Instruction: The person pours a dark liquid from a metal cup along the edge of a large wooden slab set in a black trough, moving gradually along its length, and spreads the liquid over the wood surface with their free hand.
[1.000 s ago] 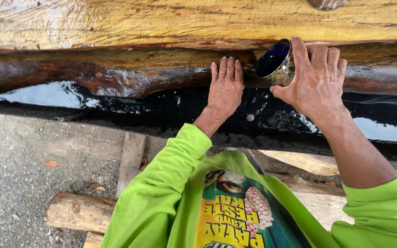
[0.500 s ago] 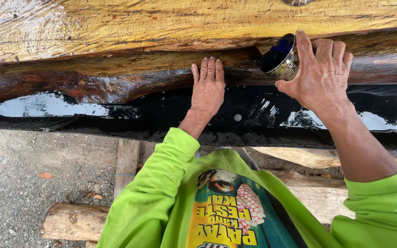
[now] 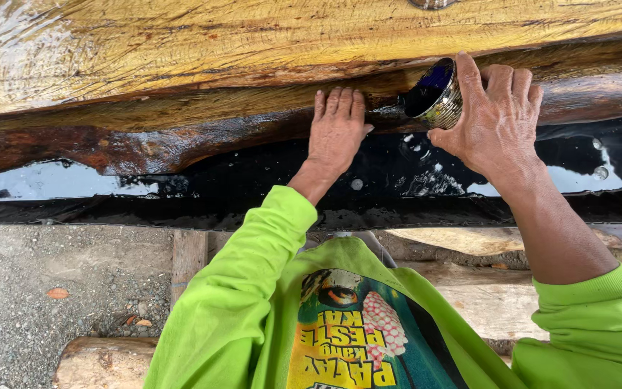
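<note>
Wet, dark coating shines along the live edge of the big yellow wood slab [image 3: 253, 43], and that slickness is the main hazard as I judge it. At far left a black trough [image 3: 73, 194] below the slab holds pooled liquid that mirrors the sky; near left lie gravel ground [image 3: 30, 288] and a log [image 3: 95, 364]. Moving right, the left hand [image 3: 336, 130] lies flat and open on the coated brown edge [image 3: 145, 144], holding nothing, fingers together; on so slippery a surface it could slide, and the coating will stick to the skin. Just right of it, the right hand [image 3: 494, 119] grips a small patterned tin [image 3: 433, 94], tilted with its mouth toward the wood, fingers wrapped over its far side. Tipped too steeply, it could pour too fast and run into the trough. Bright green sleeves [image 3: 239, 288] hang close above the wet black surface and could get smeared.
</note>
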